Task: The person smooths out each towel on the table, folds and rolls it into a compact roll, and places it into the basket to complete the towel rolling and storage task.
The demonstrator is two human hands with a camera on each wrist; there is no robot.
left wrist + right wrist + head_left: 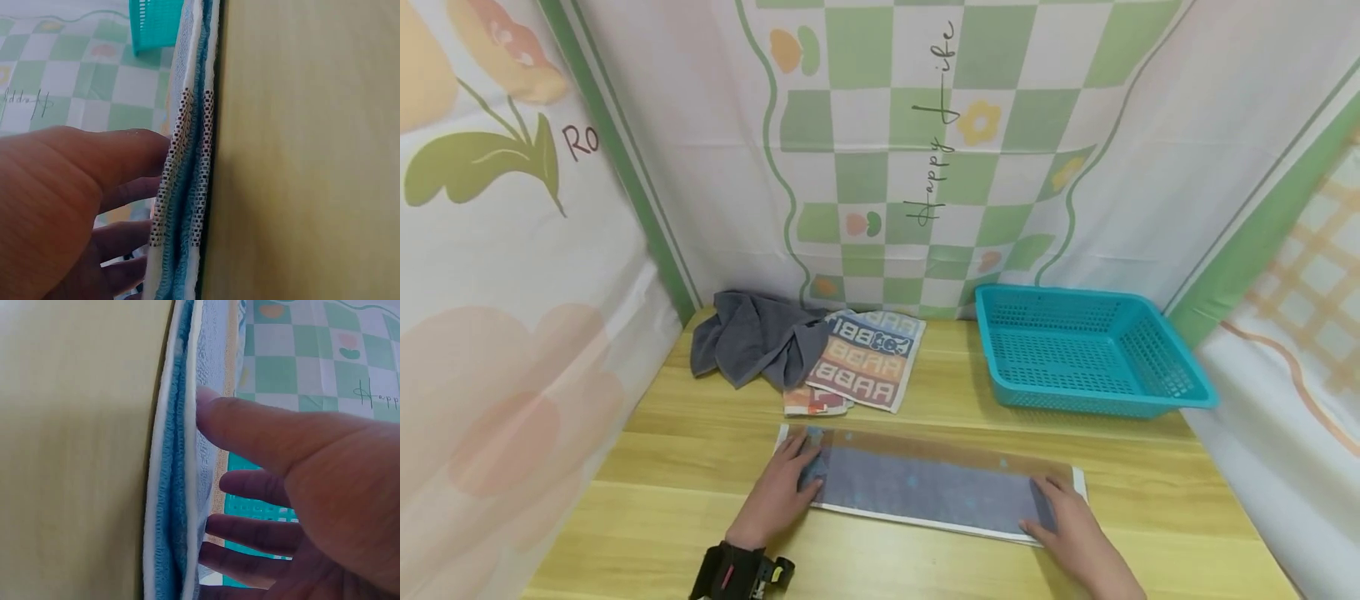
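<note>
A long, folded blue towel (925, 483) with a white border lies flat near the front of the wooden table (685, 467). My left hand (790, 482) rests flat on its left end with straight fingers. On the right end my right hand (1060, 510) presses flat in the same way. The left wrist view shows the left hand (69, 200) with its fingers laid against the towel's layered edge (184, 187). In the right wrist view the right hand (300, 481) has spread fingers touching the folded towel (178, 487). Neither hand grips anything.
A teal plastic basket (1086, 350) stands at the back right with nothing in it. A crumpled grey cloth (752, 337) and a folded patterned towel (872, 358) lie at the back left. Printed fabric walls close in the table on three sides.
</note>
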